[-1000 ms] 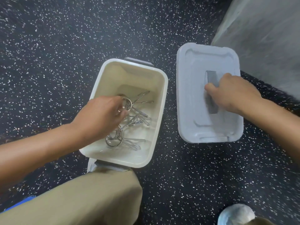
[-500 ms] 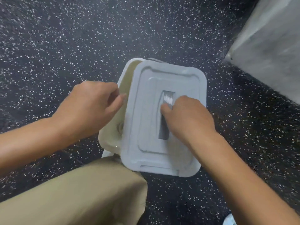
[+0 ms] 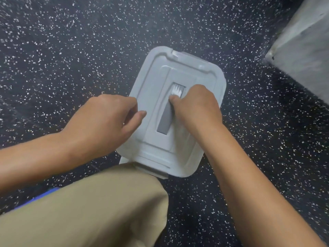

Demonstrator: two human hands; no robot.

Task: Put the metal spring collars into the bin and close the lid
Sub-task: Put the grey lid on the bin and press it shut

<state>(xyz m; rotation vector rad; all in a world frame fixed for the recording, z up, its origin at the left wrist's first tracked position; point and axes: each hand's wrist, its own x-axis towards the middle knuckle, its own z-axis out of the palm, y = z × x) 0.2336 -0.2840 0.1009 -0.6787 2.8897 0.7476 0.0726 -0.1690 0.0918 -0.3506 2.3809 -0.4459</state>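
A pale grey lid [image 3: 199, 72] with a darker grey handle [image 3: 164, 122] in its recessed middle lies flat over the bin and covers it fully. The bin and the metal spring collars inside are hidden beneath it. My right hand [image 3: 195, 107] grips the lid's handle from the right, fingers curled into the recess. My left hand [image 3: 105, 122] rests at the lid's left edge, fingers bent, thumb on the lid's rim.
The bin stands on a black speckled floor [image 3: 89, 50]. My knee in tan trousers [image 3: 99, 207] sits against the bin's near end. A grey concrete block [image 3: 302, 47] rises at the upper right. A blue strip [image 3: 41, 196] shows at the lower left.
My right hand carried the lid from the floor on the right over the bin and set it down square. My left hand left the collars inside and moved to the lid's left edge.
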